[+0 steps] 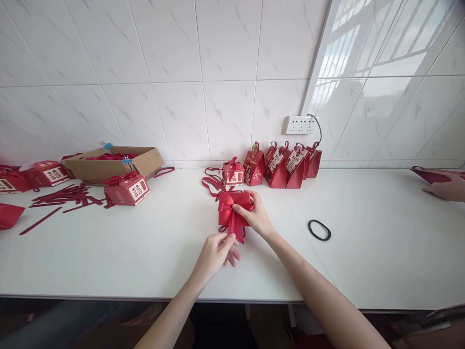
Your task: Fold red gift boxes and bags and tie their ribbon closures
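A red gift box [224, 216] lies in front of me on the white table, tied with a red ribbon [235, 226] in a bow. My right hand [256, 213] grips the box at its right side, thumb pressed on the bow near its knot. Below it, my left hand [217, 253] pinches a hanging tail of the ribbon between thumb and forefinger, its other fingers loosely spread. Dark red cord shows under the box's lower edge. Right behind stands a small red box [233, 173] with a bow on top, beside loose ribbons [211, 184].
Several red peaked boxes [276, 167] stand along the wall below a power strip [300, 125]. A black ring [319, 230] lies to the right. Leftward are a cardboard tray [145, 163], a tied box [127, 189] and scattered ribbons [65, 196]. Another person's hand [443, 189] holds red card at far right.
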The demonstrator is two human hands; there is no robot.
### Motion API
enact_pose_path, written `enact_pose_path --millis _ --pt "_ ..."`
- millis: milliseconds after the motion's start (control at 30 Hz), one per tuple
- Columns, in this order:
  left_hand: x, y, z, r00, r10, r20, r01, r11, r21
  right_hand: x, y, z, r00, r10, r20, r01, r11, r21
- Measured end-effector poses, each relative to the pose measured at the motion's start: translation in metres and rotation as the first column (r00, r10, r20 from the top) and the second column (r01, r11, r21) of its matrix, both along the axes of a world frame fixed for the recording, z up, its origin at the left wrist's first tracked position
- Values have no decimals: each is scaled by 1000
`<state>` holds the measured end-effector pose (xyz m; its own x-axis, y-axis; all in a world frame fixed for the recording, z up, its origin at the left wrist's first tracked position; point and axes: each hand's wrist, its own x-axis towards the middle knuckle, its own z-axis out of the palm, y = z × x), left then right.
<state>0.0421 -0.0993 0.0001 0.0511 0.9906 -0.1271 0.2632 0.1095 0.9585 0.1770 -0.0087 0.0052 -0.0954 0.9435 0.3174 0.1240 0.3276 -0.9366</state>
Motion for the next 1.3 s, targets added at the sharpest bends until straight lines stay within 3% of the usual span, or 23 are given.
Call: enact_pose_path --millis 133,233,367,400,467,533,600,700,867,1067,1300 --pt "5 6 0 989 -68 -133 55 993 -100 0 0 1 1000 12 6 -12 1000 -3" --pt "-3 12 15 923 -230 -309 170 963 -209 0 1 2 1000 15 11 -15 1000 -26" --pt "-33 26 55 676 -612 -411 400 773 -492 1 2 2 1000 26 2 -26 999 -41" --pt "-40 32 65 664 -613 -428 400 775 -489 1 2 2 1000 29 -1 -29 999 -45" --pt "-51 44 78 761 -469 -449 346 878 -330 1 2 3 999 34 -1 -34 998 -55" --pt "-53 57 77 871 -271 -411 270 961 -62 2 2 3 999 39 -6 -39 998 -55" --pt "-49 68 66 930 -139 -342 203 966 159 2 3 4 999 40 -18 -41 998 -47" --pt "-42 77 40 975 -39 -221 112 938 328 2 3 3 998 52 -41 -53 998 -37" --pt "-39 73 18 993 11 -113 39 900 433 3 2 -4 988 42 -151 -49 998 -42" --pt "-33 68 12 991 88 -96 -26 857 515 13 0 -4 958 178 -225 -196 979 -61" --pt "-33 68 11 988 131 -77 -72 848 525 20 4 -6 961 167 -219 -169 986 9"
